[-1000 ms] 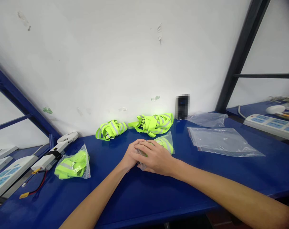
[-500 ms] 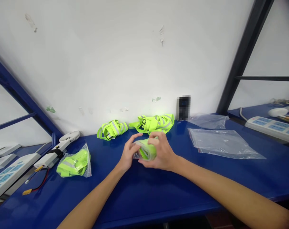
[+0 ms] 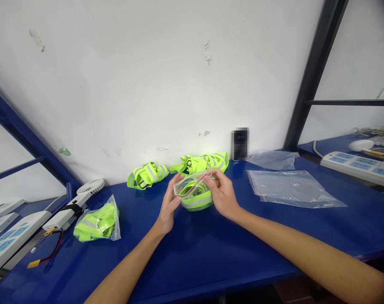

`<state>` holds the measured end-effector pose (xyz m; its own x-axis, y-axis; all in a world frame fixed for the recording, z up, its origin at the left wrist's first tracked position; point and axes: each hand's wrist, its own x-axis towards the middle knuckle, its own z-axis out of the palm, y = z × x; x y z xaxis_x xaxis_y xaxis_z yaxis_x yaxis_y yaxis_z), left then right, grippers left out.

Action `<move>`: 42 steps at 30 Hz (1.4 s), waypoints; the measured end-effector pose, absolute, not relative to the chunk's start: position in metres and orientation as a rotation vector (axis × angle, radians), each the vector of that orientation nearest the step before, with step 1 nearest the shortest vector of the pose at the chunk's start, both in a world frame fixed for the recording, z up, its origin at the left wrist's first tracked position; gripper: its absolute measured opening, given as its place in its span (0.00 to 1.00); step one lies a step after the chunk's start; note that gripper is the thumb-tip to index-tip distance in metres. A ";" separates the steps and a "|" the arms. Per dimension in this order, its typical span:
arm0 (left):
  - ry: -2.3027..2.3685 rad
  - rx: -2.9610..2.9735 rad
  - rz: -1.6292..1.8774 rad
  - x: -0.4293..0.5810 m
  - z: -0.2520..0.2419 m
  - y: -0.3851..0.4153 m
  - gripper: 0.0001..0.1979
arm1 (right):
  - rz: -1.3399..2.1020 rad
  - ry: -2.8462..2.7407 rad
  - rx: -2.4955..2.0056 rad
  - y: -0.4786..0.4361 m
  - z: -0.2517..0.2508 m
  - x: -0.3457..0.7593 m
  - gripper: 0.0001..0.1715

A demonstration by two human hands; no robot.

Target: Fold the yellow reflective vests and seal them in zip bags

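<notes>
A clear zip bag (image 3: 184,190) with a red line along its mouth is between my two hands, above the blue table. Inside lies a rolled-up neon-yellow reflective strap (image 3: 196,203) with a grey stripe. My left hand (image 3: 168,207) is closed on the bag's left side, its fingers partly hidden behind the plastic. At the right end of the mouth, my right hand (image 3: 223,192) pinches the edge between thumb and fingers. Behind the bag, two loose bundles of reflective strap, a left bundle (image 3: 149,174) and a right bundle (image 3: 211,160), lie by the wall.
A bagged strap (image 3: 97,223) lies to the left, near a small white fan (image 3: 92,185) and a wired connector (image 3: 33,264). Flat clear bags (image 3: 293,190) lie at right. A pixelated dark object (image 3: 240,144) leans on the wall. Power strips (image 3: 359,166) flank both sides.
The bag has turned so its red-lined mouth faces up towards me and the rolled strap shows inside. My right hand has shifted from around the bag to its mouth's edge. The view moved slightly.
</notes>
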<state>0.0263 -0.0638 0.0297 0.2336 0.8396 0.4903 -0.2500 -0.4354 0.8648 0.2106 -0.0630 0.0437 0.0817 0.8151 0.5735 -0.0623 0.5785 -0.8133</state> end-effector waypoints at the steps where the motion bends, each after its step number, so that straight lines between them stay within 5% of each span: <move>1: 0.631 1.572 1.437 0.028 0.031 -0.065 0.29 | 0.772 -1.335 -0.720 -0.064 0.044 0.209 0.18; 6: 0.997 1.644 1.609 0.029 0.046 -0.072 0.19 | 1.039 -1.313 -0.613 -0.067 0.047 0.204 0.25; 13: 1.027 1.328 1.337 0.017 0.053 -0.066 0.13 | 1.326 -1.410 -0.652 -0.065 0.047 0.205 0.19; 22: 1.196 1.225 1.138 0.014 0.030 -0.042 0.21 | 1.468 -1.518 -0.958 -0.028 0.028 0.226 0.19; 29: 1.046 1.514 0.907 0.002 0.030 -0.041 0.20 | 1.804 -1.754 -0.941 -0.035 0.034 0.238 0.30; 42: 0.865 1.581 0.811 0.000 0.033 -0.048 0.15 | 1.533 -1.872 -0.893 -0.047 0.034 0.217 0.08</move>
